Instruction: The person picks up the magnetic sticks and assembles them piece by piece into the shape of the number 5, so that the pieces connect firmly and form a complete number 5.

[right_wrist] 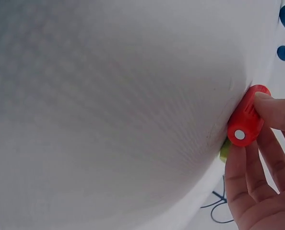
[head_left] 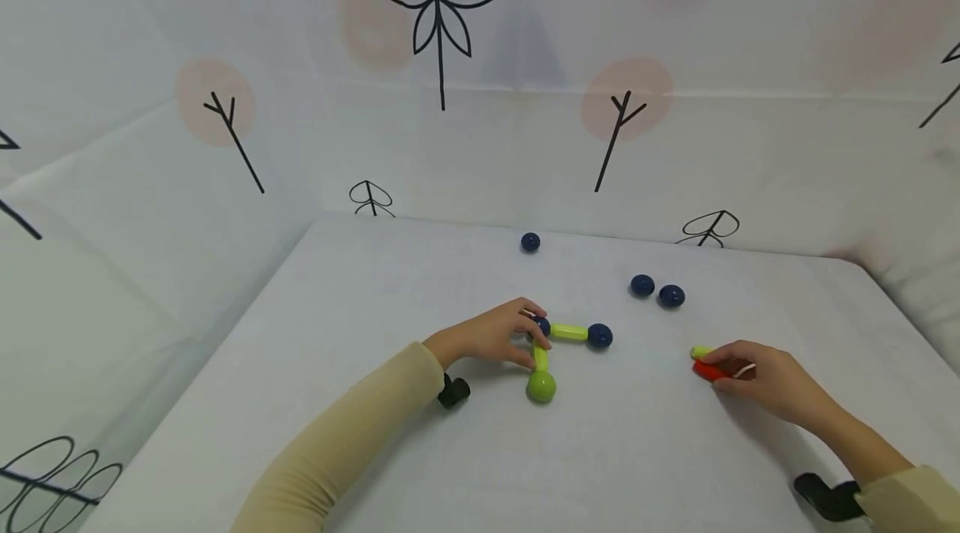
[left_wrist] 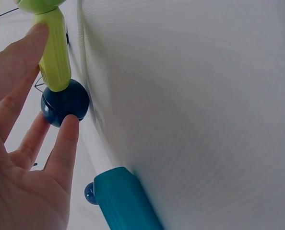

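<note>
My left hand holds a joined piece, with fingers at a dark blue ball and the thumb against a yellow-green rod. That rod ends in a green ball. A second yellow-green rod runs from the held corner to another dark blue ball. Further right, my right hand pinches a red rod with a white dot on its end. Beside the red rod is a yellow-green piece, mostly hidden in the right wrist view.
Loose dark blue balls lie beyond the hands: one near the back edge and a pair to the right. A teal piece shows only in the left wrist view. White patterned cloth stands behind the white table.
</note>
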Demonstrator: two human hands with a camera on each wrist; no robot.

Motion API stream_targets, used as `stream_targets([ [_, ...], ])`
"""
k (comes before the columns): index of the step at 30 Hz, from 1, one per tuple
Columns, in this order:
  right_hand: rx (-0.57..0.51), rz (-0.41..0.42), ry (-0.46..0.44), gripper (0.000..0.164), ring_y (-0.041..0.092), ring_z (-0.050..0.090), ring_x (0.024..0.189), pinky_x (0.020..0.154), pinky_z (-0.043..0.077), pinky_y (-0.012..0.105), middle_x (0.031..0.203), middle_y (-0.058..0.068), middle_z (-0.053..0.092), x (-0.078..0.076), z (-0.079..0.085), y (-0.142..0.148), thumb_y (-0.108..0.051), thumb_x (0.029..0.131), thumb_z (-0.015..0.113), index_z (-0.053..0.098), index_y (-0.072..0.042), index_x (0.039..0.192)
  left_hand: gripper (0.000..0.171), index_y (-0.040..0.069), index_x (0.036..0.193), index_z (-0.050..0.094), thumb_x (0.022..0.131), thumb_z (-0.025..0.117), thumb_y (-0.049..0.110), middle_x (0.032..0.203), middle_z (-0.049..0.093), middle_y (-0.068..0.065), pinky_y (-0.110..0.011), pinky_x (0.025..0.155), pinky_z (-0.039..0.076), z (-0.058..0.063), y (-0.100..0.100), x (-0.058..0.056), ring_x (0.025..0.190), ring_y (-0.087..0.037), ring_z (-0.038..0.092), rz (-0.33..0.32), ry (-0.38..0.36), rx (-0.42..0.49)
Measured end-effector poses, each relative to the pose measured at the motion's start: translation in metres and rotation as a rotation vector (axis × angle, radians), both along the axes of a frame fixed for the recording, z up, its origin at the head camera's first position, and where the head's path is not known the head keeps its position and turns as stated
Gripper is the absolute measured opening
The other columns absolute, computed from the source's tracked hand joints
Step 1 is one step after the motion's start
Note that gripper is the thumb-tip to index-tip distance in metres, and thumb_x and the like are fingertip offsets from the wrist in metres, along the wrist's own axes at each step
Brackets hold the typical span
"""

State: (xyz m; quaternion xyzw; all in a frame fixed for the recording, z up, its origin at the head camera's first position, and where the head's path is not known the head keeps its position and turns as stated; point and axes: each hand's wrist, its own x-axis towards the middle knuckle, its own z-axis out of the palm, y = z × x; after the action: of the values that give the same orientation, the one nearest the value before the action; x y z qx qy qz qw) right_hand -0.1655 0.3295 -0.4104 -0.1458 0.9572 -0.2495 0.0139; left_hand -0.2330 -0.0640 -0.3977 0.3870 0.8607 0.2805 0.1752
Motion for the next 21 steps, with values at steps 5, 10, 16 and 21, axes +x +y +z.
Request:
stream_targets([
  [5,0.006,0.014,-0.001,0.028,0.019,0.062,0.083,0.067,0.053,0.021,0.101,0.014,0.069,-0.001,0.002,-0.004,0.005,0.078,0.078,0.072,0.003,0.106,0.031,0.011,0.116,0.073,0.086,0.080,0.014,0.148,0.040,-0.009,-0.029,0.112,0.033,-0.001,0.000,-0.001,0.136,-0.022,0.040,0.006,0.000,-0.005],
  [10,0.014,0.026,0.020,0.028,0.023,0.062,0.084,0.067,0.053,0.022,0.101,0.014,0.069,-0.001,0.004,-0.009,0.006,0.078,0.078,0.072,0.002,0.104,0.032,0.011,0.117,0.073,0.086,0.079,0.013,0.149,0.040,-0.009,-0.028,0.111,0.034,0.000,0.001,0.000,0.135,-0.023,0.041,0.010,-0.010,-0.003],
  [16,-0.007,0.052,0.041,0.028,0.024,0.064,0.085,0.068,0.054,0.022,0.101,0.013,0.069,0.001,0.005,-0.018,0.007,0.077,0.079,0.072,0.001,0.103,0.032,0.011,0.118,0.073,0.087,0.079,0.013,0.149,0.040,-0.009,-0.027,0.111,0.034,0.001,0.000,0.001,0.136,-0.023,0.041,0.010,-0.014,-0.003],
  [21,-0.032,0.079,0.062,0.027,0.018,0.064,0.083,0.069,0.054,0.022,0.100,0.010,0.070,0.001,0.005,-0.025,0.007,0.077,0.079,0.072,0.000,0.103,0.032,0.011,0.118,0.073,0.087,0.079,0.013,0.149,0.039,-0.009,-0.027,0.111,0.034,0.002,0.000,0.001,0.135,-0.023,0.041,0.012,-0.017,-0.004],
])
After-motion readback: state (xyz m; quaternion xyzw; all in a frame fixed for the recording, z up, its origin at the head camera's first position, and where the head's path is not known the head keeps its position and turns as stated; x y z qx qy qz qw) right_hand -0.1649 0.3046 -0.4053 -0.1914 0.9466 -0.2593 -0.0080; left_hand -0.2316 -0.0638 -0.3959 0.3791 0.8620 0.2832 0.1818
